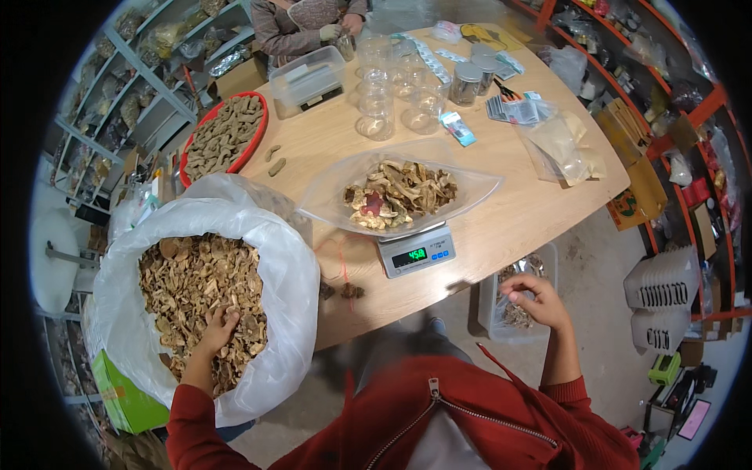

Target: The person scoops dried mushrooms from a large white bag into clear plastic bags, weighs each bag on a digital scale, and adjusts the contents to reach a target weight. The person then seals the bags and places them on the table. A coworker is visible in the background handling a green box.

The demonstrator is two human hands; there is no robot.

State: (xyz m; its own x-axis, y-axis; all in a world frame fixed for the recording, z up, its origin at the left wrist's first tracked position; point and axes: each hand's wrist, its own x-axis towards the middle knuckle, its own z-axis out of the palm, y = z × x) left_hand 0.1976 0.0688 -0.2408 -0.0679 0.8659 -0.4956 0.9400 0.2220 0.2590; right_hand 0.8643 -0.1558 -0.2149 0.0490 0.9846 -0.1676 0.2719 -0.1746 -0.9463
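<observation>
My left hand point(220, 332) is down among dried brown slices, perhaps mushroom or root, in a large white plastic-lined sack point(288, 294); its fingertips touch the pieces, and whether they grip any is unclear. My right hand point(531, 298) hovers off the table's front edge with thumb and forefinger close together, and I cannot tell if something small is between them. A digital scale point(417, 254) with a lit green display stands near that edge. On it rests an open clear plastic bag point(476, 188) holding similar dried slices point(411, 191) and a dark red piece point(373, 203).
A red basket point(264, 120) of brown pieces, a clear bin point(308, 73), clear plastic jars point(376, 106), lidded jars point(467, 82), packets point(458, 129) and pliers point(508, 91) stand on the wooden table point(499, 229). Across it, a person point(299, 29) handles a jar. A plastic tub point(549, 264) sits below my right hand.
</observation>
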